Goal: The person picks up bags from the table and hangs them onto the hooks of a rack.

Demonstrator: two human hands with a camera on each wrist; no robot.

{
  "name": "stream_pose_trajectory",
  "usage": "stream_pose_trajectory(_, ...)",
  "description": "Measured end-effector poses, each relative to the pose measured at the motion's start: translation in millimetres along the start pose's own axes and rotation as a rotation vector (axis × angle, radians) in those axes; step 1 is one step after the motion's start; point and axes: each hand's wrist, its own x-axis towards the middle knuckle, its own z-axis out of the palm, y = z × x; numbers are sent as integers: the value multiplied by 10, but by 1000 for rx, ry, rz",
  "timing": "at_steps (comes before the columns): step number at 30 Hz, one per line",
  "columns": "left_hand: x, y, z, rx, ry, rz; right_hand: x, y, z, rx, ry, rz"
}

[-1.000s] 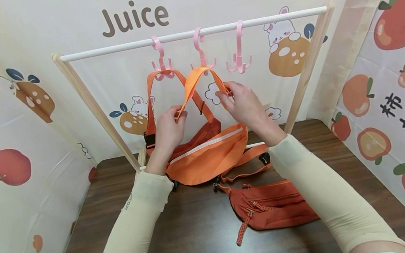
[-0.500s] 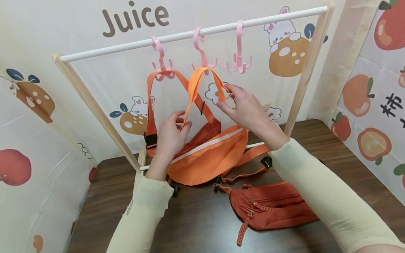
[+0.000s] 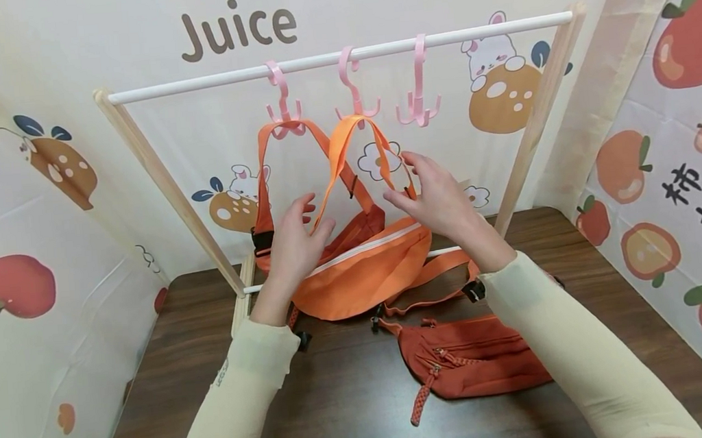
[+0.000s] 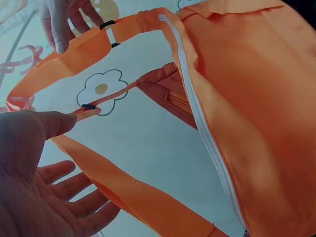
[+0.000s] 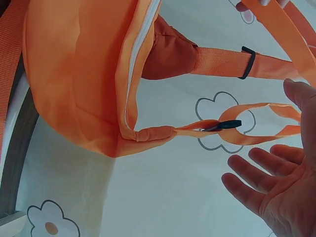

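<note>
A bright orange waist bag (image 3: 362, 283) with a white zip hangs by its strap (image 3: 339, 152) from the middle pink hook (image 3: 353, 85). My left hand (image 3: 295, 244) is beside the strap's left side, thumb and fingers spread apart. On the other side my right hand (image 3: 442, 194) has its fingers loosely extended near the strap's buckle end. The left wrist view shows the strap running past the left fingers (image 4: 91, 210); whether they touch it I cannot tell. A darker rust-coloured waist bag (image 3: 364, 226) hangs from the left pink hook (image 3: 281, 90), partly hidden behind the orange one.
The hooks hang on a white rail (image 3: 210, 83) with wooden legs. To the right is a third pink hook (image 3: 418, 86). Another rust-red waist bag (image 3: 468, 368) lies on the dark wooden table (image 3: 334, 399), with its strap and black buckle (image 3: 473, 290) behind it.
Both hands have let go of the orange strap, the fingers spreading and moving slightly down and away from it. The orange bag now hangs from the middle hook without their grip.
</note>
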Motion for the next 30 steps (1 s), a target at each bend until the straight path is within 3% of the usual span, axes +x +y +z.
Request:
stream_pose_trajectory(17, -193, -11, -6, 44, 74, 48, -276, 116, -49, -49, -11, -19)
stream_pose_trajectory(30, -314, -60, -11, 77, 132, 131, -458, 212, -126, -70, -45, -46)
